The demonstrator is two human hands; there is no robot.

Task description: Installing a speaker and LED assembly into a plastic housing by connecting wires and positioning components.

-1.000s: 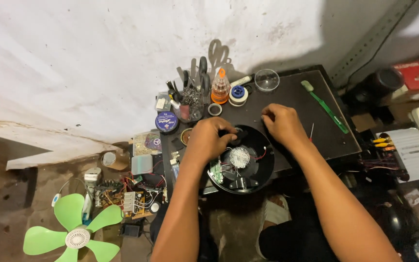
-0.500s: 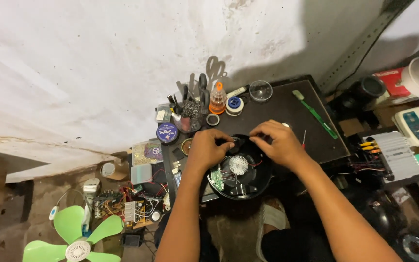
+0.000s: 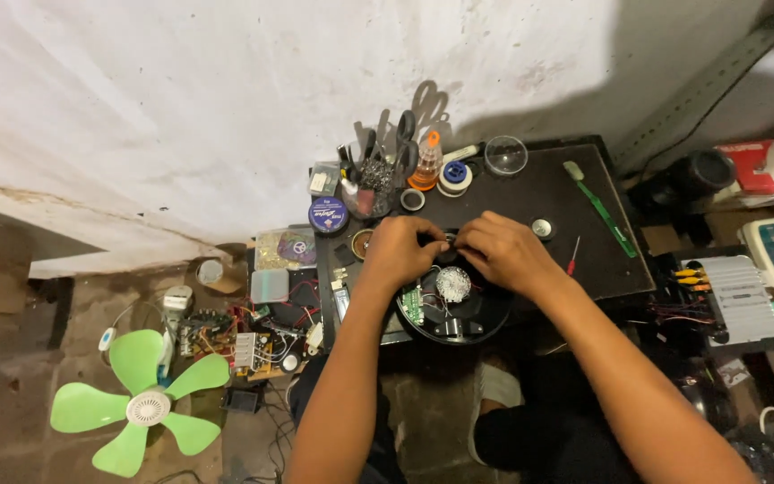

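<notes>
Hands have closed in since a second ago: left hand (image 3: 400,251) and right hand (image 3: 499,251) now meet, fingers curled, over the round black housing (image 3: 454,309). Grip contents cannot be told.

Fingertips hidden behind both hands (image 3: 454,246)

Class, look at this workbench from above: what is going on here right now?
A person sits at a small dark table, both hands on the far rim of a round black device with its wiring and a green circuit board exposed. The left hand and right hand almost meet there. A green fan blade lies on the floor beside loose electronics.
</notes>
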